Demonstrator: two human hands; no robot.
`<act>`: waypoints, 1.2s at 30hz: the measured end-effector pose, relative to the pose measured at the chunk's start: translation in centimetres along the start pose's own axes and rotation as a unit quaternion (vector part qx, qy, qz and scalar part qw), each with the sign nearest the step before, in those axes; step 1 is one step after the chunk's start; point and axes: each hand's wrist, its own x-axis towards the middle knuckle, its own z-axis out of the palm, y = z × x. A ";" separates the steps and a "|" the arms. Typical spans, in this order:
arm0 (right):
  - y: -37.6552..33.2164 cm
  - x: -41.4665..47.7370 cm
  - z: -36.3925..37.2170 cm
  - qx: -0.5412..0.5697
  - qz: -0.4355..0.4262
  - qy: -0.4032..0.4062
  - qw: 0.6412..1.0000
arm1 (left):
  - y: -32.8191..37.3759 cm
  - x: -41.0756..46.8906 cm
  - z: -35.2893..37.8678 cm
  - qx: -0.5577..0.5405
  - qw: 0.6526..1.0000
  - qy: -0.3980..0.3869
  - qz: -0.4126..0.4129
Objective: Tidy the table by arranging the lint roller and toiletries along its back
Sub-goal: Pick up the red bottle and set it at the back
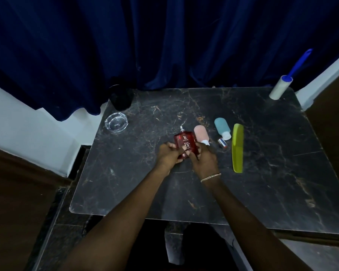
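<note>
Red perfume bottle (185, 144), cap off.

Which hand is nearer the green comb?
Right. The right hand grips the red perfume bottle just left of the green comb; the left hand holds the bottle's far side.

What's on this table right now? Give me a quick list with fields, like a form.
surface: dark marble table
held: red perfume bottle, gripped by left hand and right hand
lying mid-table: pink bottle, blue bottle, green comb, small silver cap
back right corner: lint roller
back left: glass ashtray, black cup
behind: blue curtain
</note>
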 end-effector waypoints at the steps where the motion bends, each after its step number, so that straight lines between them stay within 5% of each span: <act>1: -0.2 -0.1 -0.1 0.011 -0.006 0.006 1.000 | 0.4 -0.1 -0.2 -0.003 1.000 -0.012 0.006; 11: -1.7 0.2 -3.6 0.079 -0.113 0.022 0.990 | 3.6 -1.5 -0.2 -0.056 0.993 -0.096 0.048; 16: -0.1 1.5 -6.5 -0.132 -0.138 0.082 0.978 | 4.9 -2.3 -0.3 -0.001 0.993 -0.086 0.076; 18: 0.9 2.3 -7.4 -0.202 -0.112 0.075 0.970 | 5.1 -2.4 -0.4 0.015 0.993 -0.084 0.082; 22: 2.3 3.7 -7.6 -0.208 0.075 -0.005 0.975 | 5.8 -2.3 -0.9 0.026 0.991 -0.094 0.087; 28: 3.1 4.3 -7.1 -0.252 0.051 -0.023 0.966 | 6.0 -2.3 -1.8 0.038 0.990 -0.096 0.092; 36: 2.0 3.6 -7.8 -0.163 0.049 0.038 0.985 | 7.0 -3.7 -2.6 0.021 0.991 -0.105 0.085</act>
